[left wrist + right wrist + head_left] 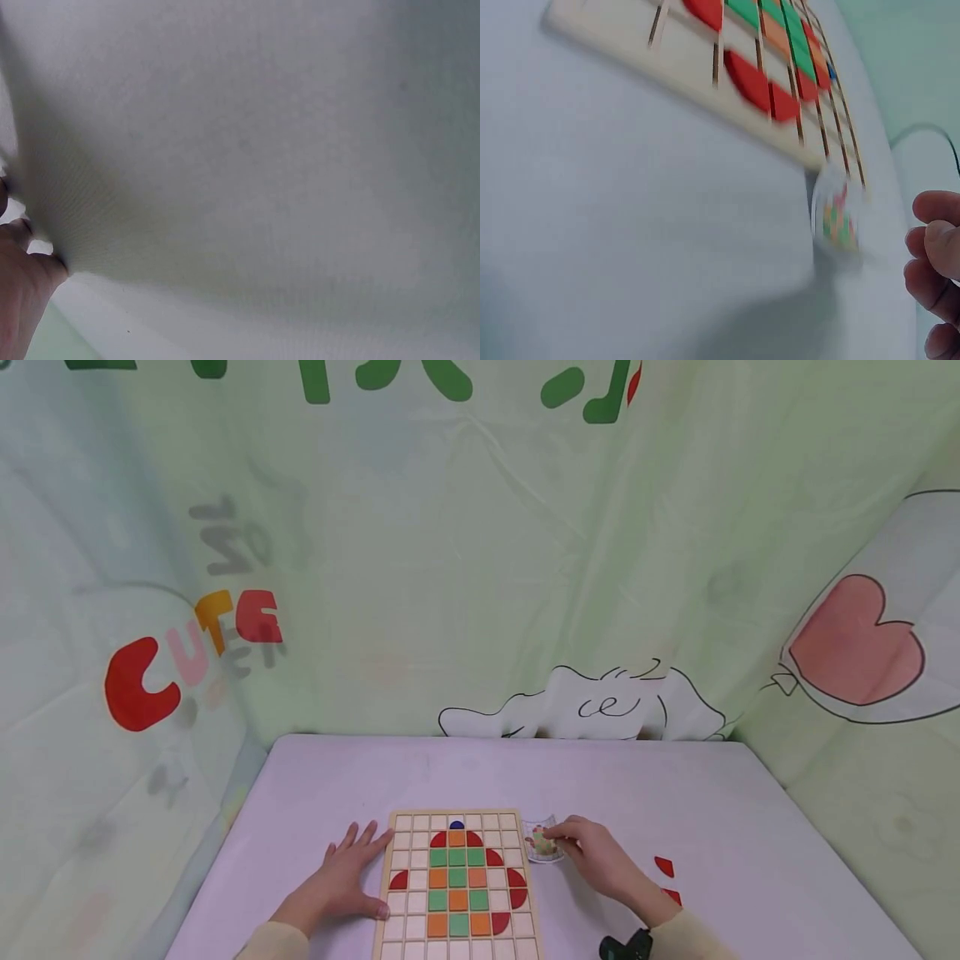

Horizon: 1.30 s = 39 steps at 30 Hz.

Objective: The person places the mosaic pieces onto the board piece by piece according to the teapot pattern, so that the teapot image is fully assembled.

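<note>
A wooden grid board (pixel 417 819) lies on the table with orange, green and red tiles and one blue piece set in its squares. My left hand (pixel 341 877) rests at the board's left edge, fingers spread and thumb at the rim. Beside the upper right corner is a small, curled picture card (pixel 538 852) with a coloured pattern. My right hand (pixel 596 856) is over the card's right side in the head view. In the right wrist view, its loosely bent fingers (pixel 930 202) stand apart from the card (pixel 838 221), with nothing visible between them.
Two red pieces (pixel 664 866) lie on the table (pixel 720 810) right of the board, the nearer one partly covered by the right forearm. A printed curtain (pixel 480 568) surrounds the table at the back and sides. A pale sleeve fabric (pixel 240 150) fills the left wrist view.
</note>
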Tool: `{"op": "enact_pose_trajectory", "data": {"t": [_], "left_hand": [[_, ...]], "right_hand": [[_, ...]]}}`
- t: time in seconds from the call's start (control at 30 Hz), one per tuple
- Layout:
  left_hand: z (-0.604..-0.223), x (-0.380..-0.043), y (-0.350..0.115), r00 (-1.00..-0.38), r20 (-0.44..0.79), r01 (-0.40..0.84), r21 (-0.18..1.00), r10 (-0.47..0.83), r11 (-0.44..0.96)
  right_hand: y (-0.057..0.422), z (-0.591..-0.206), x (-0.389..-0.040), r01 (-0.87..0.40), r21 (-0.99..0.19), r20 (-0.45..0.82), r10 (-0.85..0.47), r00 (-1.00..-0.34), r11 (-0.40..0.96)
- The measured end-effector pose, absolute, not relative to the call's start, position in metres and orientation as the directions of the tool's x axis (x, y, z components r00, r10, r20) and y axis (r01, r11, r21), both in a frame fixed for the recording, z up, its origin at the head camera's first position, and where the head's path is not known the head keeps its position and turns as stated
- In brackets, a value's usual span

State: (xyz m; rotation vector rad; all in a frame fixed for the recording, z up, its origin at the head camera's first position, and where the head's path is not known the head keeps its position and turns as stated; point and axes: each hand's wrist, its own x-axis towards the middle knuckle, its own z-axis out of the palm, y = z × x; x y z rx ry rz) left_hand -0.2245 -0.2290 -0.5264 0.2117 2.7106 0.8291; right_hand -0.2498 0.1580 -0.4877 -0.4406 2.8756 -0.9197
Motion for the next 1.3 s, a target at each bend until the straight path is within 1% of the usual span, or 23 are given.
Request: {"op": "enact_pose_trajectory", "data": {"t": [0.2, 0.43, 0.63, 0.77, 0.93, 1.3], "left_hand": [[-0.527, -0.226, -0.231, -0.943, -0.228, 0.078, 0.553, 0.240, 0.829], [-0.529, -0.226, -0.230, -0.943, -0.244, 0.058, 0.547, 0.225, 0.835], [-0.528, -0.226, -0.231, -0.939, -0.241, 0.067, 0.568, 0.244, 0.820], [-0.530, -0.226, -0.232, -0.938, -0.243, 0.066, 0.575, 0.247, 0.815], [-0.529, -0.226, -0.231, -0.938, -0.250, 0.060, 0.567, 0.240, 0.822], [-0.525, -0.225, -0.227, -0.943, -0.239, 0.065, 0.552, 0.232, 0.831]], "right_hand": [[0.216, -0.494, -0.245, -0.178, -0.532, 0.038, -0.186, -0.982, 0.828], [0.269, -0.499, -0.242, -0.061, -0.492, -0.017, -0.079, -0.997, 0.868], [0.299, -0.508, -0.241, 0.034, -0.498, -0.061, 0.005, -0.998, 0.867], [0.309, -0.515, -0.242, 0.091, -0.494, -0.111, 0.041, -0.993, 0.865], [0.315, -0.521, -0.241, 0.121, -0.490, -0.153, 0.052, -0.987, 0.863], [0.311, -0.528, -0.242, 0.119, -0.484, -0.140, 0.058, -0.988, 0.867]]}}
